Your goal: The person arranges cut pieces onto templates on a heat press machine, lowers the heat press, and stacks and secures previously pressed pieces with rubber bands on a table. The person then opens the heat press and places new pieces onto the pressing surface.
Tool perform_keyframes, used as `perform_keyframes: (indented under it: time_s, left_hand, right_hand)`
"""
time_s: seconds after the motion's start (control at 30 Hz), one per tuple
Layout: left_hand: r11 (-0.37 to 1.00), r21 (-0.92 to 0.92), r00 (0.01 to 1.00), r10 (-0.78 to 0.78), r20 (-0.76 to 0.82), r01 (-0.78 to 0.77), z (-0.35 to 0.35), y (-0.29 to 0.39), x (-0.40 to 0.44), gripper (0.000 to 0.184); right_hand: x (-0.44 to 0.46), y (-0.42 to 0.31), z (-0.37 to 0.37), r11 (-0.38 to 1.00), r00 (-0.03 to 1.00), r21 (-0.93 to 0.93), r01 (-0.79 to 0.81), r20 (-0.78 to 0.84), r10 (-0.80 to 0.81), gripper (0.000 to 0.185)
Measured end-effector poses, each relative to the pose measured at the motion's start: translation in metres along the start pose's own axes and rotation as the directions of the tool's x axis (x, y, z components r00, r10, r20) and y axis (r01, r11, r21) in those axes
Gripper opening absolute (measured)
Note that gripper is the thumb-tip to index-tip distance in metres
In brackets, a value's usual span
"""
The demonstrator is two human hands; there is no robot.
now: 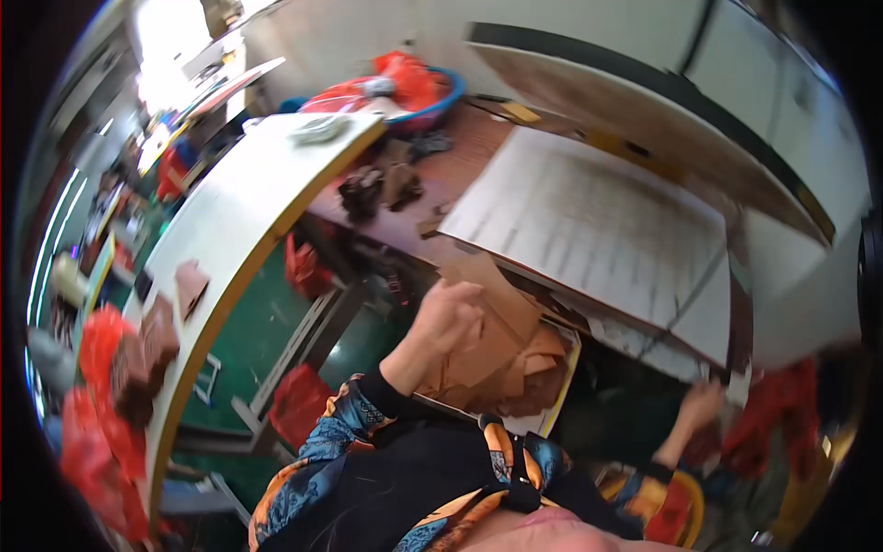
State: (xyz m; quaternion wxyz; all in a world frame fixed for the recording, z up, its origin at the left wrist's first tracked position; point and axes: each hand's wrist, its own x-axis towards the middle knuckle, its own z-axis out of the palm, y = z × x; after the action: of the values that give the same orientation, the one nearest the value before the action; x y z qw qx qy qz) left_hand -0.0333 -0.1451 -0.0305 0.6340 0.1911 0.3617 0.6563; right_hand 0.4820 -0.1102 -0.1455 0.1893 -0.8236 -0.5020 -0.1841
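Note:
My left hand (446,317) is over a white-walled box (563,391) filled with flat brown pieces (529,368). Its fingers are loosely curled and apart, with nothing visible between them. Right behind the fingers lies a larger brown piece (501,299), reaching up toward the table edge; whether they touch it cannot be made out. Off to the right, my right hand (704,405) is blurred by the near corner of a white board (589,221) marked with dark streaks. A small pale item (739,388) shows beside that hand, and its fingers are smeared.
A curved white tabletop (248,184) with a yellow edge stands at the left, red bags (101,414) hanging beside it. At the back is a blue basin (446,97) of red material. Dark brown bundles (377,189) lie on the reddish table. Red cloth (777,419) hangs at right.

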Motion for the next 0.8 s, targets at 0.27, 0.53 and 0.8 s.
perform_keyframes:
  time_s: [0.27, 0.53, 0.8]
  left_hand:
    - [0.951, -0.238, 0.981, 0.189, -0.053, -0.196, 0.002, 0.006, -0.038, 0.038]
    - [0.9, 0.14, 0.903, 0.425, -0.066, -0.414, -0.02, 0.005, -0.091, 0.054]
    - [0.567, 0.627, 0.661, 0.743, -0.108, -0.535, -0.072, 0.122, -0.124, 0.057]
  right_hand:
    - [-0.08, -0.182, -0.101, 0.058, 0.846, 0.969, -0.239, 0.238, -0.478, 0.039]
    - [-0.154, -0.331, -0.175, -0.097, 0.309, 0.824, -0.558, 0.098, -0.946, 0.037]
    - [-0.167, -0.351, -0.155, -0.137, 0.34, 0.934, -0.33, -0.018, -0.94, 0.031]
